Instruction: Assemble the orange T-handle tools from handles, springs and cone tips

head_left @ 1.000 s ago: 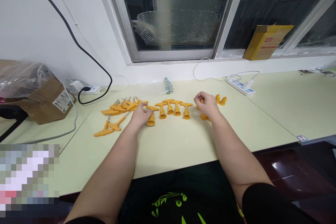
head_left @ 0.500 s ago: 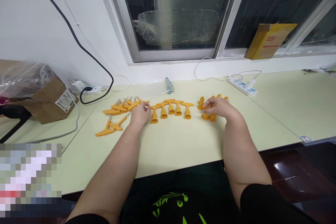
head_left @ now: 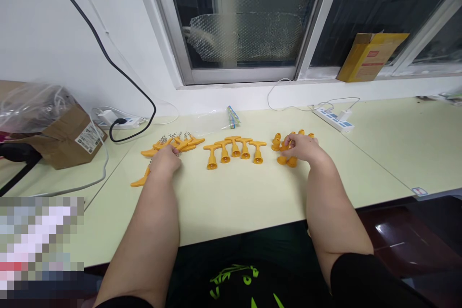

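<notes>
Five glossy yellow plastic T-shaped pieces with bell-mouthed stems [head_left: 236,147] lie at the centre of the pale cream, smooth-topped table [head_left: 238,197], crossbars toward twelve o'clock, open mouths toward six. They look light, stiff and slightly slippery; the crossbar seems the surest hold. At nine o'clock, yellow plastic T-handles with bare metal spirals [head_left: 186,145] lie heaped; their coils could snag, so the smooth rounded bars look better to grasp. The person's left hand [head_left: 165,160] is over this group, fingertips near a bar; whether they are closed on anything cannot be told. At three o'clock, small hollow yellow plastic cones [head_left: 292,161] cluster, probably light and easily tipped, best pinched by their sides. The right hand [head_left: 305,148] reaches among them, thumb and fingertips at one cone; whether they clamp it is unclear. A crinkled clear plastic bag [head_left: 211,122] lies toward eleven.
</notes>
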Demonstrator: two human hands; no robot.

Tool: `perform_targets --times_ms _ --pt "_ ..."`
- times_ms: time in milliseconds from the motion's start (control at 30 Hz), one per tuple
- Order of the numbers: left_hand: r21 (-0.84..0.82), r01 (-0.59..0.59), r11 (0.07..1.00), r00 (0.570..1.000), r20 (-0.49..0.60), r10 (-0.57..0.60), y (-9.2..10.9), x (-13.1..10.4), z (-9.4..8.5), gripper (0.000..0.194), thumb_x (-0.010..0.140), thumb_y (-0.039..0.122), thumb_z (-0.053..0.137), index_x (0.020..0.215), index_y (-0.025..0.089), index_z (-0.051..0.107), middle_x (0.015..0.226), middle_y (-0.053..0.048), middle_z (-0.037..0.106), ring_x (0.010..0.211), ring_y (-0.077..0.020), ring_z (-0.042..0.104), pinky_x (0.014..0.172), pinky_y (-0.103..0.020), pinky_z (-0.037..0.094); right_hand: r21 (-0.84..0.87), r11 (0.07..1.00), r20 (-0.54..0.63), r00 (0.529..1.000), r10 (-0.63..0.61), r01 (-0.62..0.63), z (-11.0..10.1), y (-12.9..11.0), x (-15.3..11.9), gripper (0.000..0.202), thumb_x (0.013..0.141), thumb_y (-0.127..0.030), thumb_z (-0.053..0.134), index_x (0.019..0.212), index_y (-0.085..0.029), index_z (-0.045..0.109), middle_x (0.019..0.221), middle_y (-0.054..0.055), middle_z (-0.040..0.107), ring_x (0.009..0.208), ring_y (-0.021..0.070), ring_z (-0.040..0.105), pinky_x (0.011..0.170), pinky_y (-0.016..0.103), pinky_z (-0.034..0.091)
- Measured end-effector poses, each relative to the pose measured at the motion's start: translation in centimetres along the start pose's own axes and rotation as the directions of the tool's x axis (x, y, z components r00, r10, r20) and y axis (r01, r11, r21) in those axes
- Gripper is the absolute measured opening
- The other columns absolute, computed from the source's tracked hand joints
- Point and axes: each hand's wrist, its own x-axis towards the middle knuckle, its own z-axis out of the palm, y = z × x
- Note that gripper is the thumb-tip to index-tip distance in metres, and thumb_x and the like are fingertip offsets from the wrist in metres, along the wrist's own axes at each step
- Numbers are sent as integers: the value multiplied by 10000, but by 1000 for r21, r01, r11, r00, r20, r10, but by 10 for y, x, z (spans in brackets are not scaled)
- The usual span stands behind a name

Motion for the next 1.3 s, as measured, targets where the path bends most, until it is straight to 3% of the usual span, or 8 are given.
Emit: perform_targets --times_ms 233,367,467,567,733,933,1067,1300 --pt "-11 -34 999 998 60 34 13 -11 -4 292 615 119 734 866 226 627 931 -132 717 1008 -407 674 875 -533 530 -16 1000 43 999 -25 25 7 -3 3 213 560 -272 815 673 -225 641 706 22 675 714 259 610 888 545 378" --pt "-210 -110 971 993 20 117 25 -22 -9 278 607 149 763 847 214 638 884 -88 749 942 -338 708 882 -474 549 76 994 11 997 -75 74 7 -11 2 137 612 -242 748 705 -219 651 752 20 682 722 231 606 810 444 421" --pt "-553 -169 816 976 18 215 39 -33 -7 268 642 203 776 890 201 675 944 -76 776 911 -266 728 827 -382 573 224 953 -23 979 -202 202 8 -19 -2 138 667 -264 686 794 -222 651 778 -1 658 720 186 585 697 326 415" --pt "-832 -16 554 943 172 286 56 -45 -1 290 680 257 789 945 166 718 1058 -111 779 917 -223 740 769 -309 588 343 887 -69 950 -304 309 13 -29 -5 158 697 -267 667 843 -222 628 753 -25 599 698 156 545 654 292 398" --pt "-917 212 339 856 341 389 73 -62 3 344 753 228 762 1082 129 752 1238 -165 725 1102 -244 725 822 -270 614 468 776 -146 903 -404 423 28 -43 -5 164 739 -236 631 903 -225 625 753 -27 518 701 153 510 661 288 418" --pt "-918 245 311 718 387 578 73 -75 1 745 725 126 837 1392 320 569 1532 -88 545 1127 -221 732 873 -302 633 482 735 -244 879 -410 477 40 -51 -1 245 820 -297 644 1054 -230 666 978 39 633 815 187 563 764 335 477" --pt "-873 270 406 607 482 632 71 -75 4 692 696 154 893 1311 270 598 1480 -137 598 990 -212 768 839 -325 628 683 619 -196 914 -356 388 45 -55 0 269 852 -398 675 1056 -230 623 1042 40 661 863 188 615 809 342 516" --pt "-855 261 448 614 506 607 75 -76 12 447 673 277 927 1065 163 746 1126 -156 773 1085 -284 734 858 -372 591 803 507 -97 907 -410 315 55 -63 -2 327 832 -421 722 1083 -233 628 1058 44 668 932 202 645 842 347 537"
